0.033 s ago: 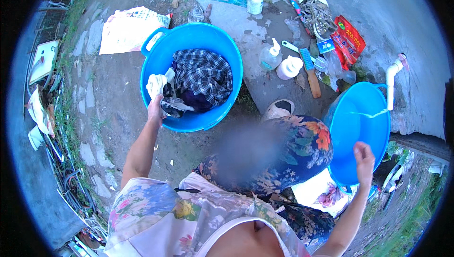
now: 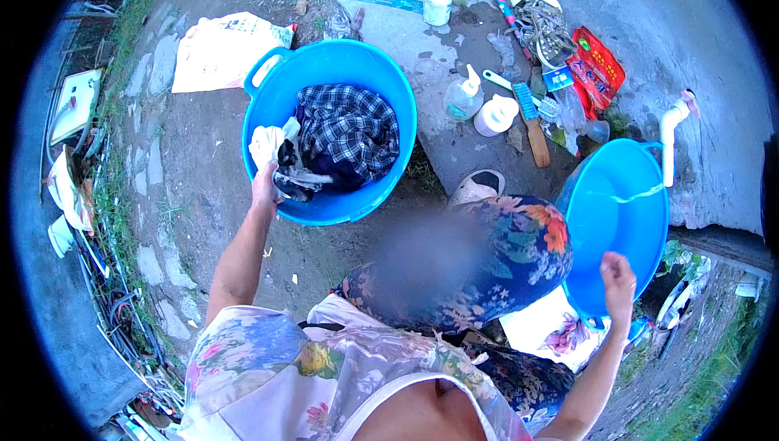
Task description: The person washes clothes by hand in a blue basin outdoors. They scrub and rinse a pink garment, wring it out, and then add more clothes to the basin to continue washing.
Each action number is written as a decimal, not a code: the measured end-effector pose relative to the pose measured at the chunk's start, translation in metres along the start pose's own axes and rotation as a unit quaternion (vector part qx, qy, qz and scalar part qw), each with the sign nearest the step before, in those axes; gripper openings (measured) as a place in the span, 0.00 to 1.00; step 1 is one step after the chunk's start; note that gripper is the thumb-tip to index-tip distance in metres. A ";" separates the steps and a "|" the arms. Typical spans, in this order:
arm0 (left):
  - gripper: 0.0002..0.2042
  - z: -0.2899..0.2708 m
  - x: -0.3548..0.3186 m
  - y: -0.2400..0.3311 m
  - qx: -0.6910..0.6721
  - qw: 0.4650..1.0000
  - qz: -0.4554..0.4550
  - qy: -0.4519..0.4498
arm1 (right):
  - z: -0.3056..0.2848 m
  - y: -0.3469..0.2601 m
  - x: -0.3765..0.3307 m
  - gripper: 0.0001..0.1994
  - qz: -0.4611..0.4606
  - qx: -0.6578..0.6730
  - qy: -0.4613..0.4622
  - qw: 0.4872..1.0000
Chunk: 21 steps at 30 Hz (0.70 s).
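Observation:
At the left rim of a blue plastic tub (image 2: 284, 68), my left hand (image 2: 264, 185) is closed on a white cloth (image 2: 265, 146); its fingertips are partly hidden. Touching that hand is a black-and-white cloth (image 2: 302, 181). Inside the same tub lies a dark checked shirt (image 2: 349, 129), bunched up over dark purple cloth (image 2: 345, 173). My right hand (image 2: 619, 280) hovers over the near side of a second blue tub (image 2: 604, 222), fingers loosely curled, with nothing visible in them. A thin stream from a white pipe (image 2: 670, 149) runs into this tub.
Between the tubs stand a clear pump bottle (image 2: 462, 98), a white bottle (image 2: 497, 116) and a wooden scrubbing brush (image 2: 533, 129). Shoes (image 2: 540, 27) and a red packet (image 2: 596, 72) lie farther back. A white sack (image 2: 227, 53) rests left of the first tub. My floral-covered knee (image 2: 519, 258) is between them.
My right hand has shifted slightly nearer to me and to the left, its fingers more curled. The left hand and the cloths look nearly the same.

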State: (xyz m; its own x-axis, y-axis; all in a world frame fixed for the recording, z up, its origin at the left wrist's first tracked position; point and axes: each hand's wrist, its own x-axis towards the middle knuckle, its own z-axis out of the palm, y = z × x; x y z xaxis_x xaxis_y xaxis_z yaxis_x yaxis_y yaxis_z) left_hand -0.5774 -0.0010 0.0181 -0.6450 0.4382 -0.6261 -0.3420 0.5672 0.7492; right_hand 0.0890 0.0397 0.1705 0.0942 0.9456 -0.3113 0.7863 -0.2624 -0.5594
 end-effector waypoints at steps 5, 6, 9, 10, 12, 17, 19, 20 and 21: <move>0.25 -0.001 0.009 0.023 -0.113 0.982 0.061 -0.141 | 0.014 0.038 -0.064 0.11 -0.006 0.024 0.019 1.000; 0.24 -0.002 -0.001 0.029 -0.149 0.971 0.072 -0.173 | 0.015 0.018 -0.066 0.12 0.032 0.026 0.000 0.999; 0.22 -0.005 -0.003 0.049 -0.073 0.980 0.072 -0.171 | 0.016 0.030 -0.063 0.11 0.014 0.010 -0.030 0.999; 0.22 0.003 -0.005 0.052 -0.065 0.974 0.087 -0.199 | 0.016 0.036 -0.069 0.11 0.018 0.012 -0.011 1.000; 0.22 0.023 -0.009 0.065 -0.064 0.965 0.118 -0.226 | 0.021 0.038 -0.074 0.11 0.010 0.009 0.024 1.000; 0.24 0.090 -0.063 0.114 -0.183 0.937 0.142 -0.263 | 0.024 0.052 -0.084 0.10 0.008 0.086 0.055 0.995; 0.26 0.115 -0.080 0.138 -0.200 0.909 0.159 -0.329 | 0.024 0.054 -0.085 0.11 0.005 0.107 0.065 0.992; 0.26 0.140 -0.111 0.148 -0.185 0.901 0.155 -0.361 | 0.022 0.059 -0.088 0.11 0.012 0.126 0.076 0.989; 0.26 0.163 -0.141 0.158 -0.170 0.892 0.155 -0.389 | 0.021 0.063 -0.089 0.11 0.013 0.147 0.087 0.985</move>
State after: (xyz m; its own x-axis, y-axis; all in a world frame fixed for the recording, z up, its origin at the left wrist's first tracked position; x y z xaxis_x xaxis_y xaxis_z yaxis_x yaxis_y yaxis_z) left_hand -0.4290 0.1409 0.1897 -0.1206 0.9636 -0.2386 -0.5030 0.1479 0.8515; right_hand 0.1174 -0.0651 0.1466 0.2344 0.9500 -0.2065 0.5741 -0.3067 -0.7592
